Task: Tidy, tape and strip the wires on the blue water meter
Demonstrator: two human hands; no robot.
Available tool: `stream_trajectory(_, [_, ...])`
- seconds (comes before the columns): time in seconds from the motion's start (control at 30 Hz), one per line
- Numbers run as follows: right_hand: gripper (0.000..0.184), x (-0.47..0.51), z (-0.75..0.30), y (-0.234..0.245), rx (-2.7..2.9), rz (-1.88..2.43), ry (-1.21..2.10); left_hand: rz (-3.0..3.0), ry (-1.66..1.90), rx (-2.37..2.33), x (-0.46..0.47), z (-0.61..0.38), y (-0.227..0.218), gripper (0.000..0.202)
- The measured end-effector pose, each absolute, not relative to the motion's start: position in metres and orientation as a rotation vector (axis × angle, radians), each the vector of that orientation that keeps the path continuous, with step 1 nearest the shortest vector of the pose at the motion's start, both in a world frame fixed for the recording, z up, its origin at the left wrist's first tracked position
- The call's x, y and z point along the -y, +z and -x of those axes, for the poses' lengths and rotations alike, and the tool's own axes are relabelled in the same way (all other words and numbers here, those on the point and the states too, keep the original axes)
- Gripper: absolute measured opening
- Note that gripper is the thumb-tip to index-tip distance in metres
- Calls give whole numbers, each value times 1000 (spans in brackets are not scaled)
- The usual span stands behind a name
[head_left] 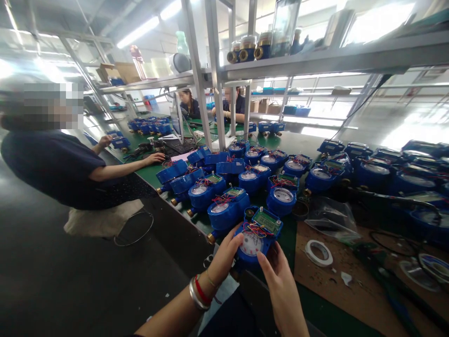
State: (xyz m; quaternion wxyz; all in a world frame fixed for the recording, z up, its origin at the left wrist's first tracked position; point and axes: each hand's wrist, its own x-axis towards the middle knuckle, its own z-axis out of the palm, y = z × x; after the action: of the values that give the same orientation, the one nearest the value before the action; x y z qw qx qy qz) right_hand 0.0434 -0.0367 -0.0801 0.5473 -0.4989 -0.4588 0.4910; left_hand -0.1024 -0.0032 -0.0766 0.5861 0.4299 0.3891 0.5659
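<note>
A blue water meter [250, 242] with a round white dial, a green circuit board with a small display, and loose red, blue and yellow wires is held at the bench's near edge. My left hand [226, 252] grips its left side, thumb near the dial. My right hand [277, 269] wraps the right side, thumb at the dial's lower rim; the fingers of both hands are partly hidden behind the body. Just beyond it stand another wired blue meter [228, 210] with a brass end and one more meter [281, 195] to the right.
Several more blue meters [372, 171] crowd the bench. At right, a tape roll [319, 253], a clear plastic bag [331, 217] and cables lie on brown board [315, 276]. Metal shelf posts [213, 84] rise behind. A seated co-worker [52, 159] is at left; other people sit farther back.
</note>
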Motion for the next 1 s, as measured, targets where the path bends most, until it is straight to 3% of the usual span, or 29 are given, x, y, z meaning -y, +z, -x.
stream_trajectory(0.27, [95, 35, -39, -73, 1071, 1327, 1204, -1130, 1257, -946, -6, 105, -64, 46])
stream_trajectory(0.47, [99, 39, -37, -70, 1104, 1403, 1110, -1518, 1183, -1359, 14, 109, -50, 43])
stream_trajectory(0.67, [100, 39, -38, -71, 1189, 1427, 1068, -2163, 1238, -1628, 36, 97, -60, 64])
stream_trajectory(0.83, [84, 43, -51, -79, 1292, 1379, 1084, -2317, 1151, -1547, 27, 96, -56, 62])
stream_trajectory(1.0, [53, 39, -90, -70, 1602, 1358, 950, -2344, 1078, -1511, 22, 104, -52, 64])
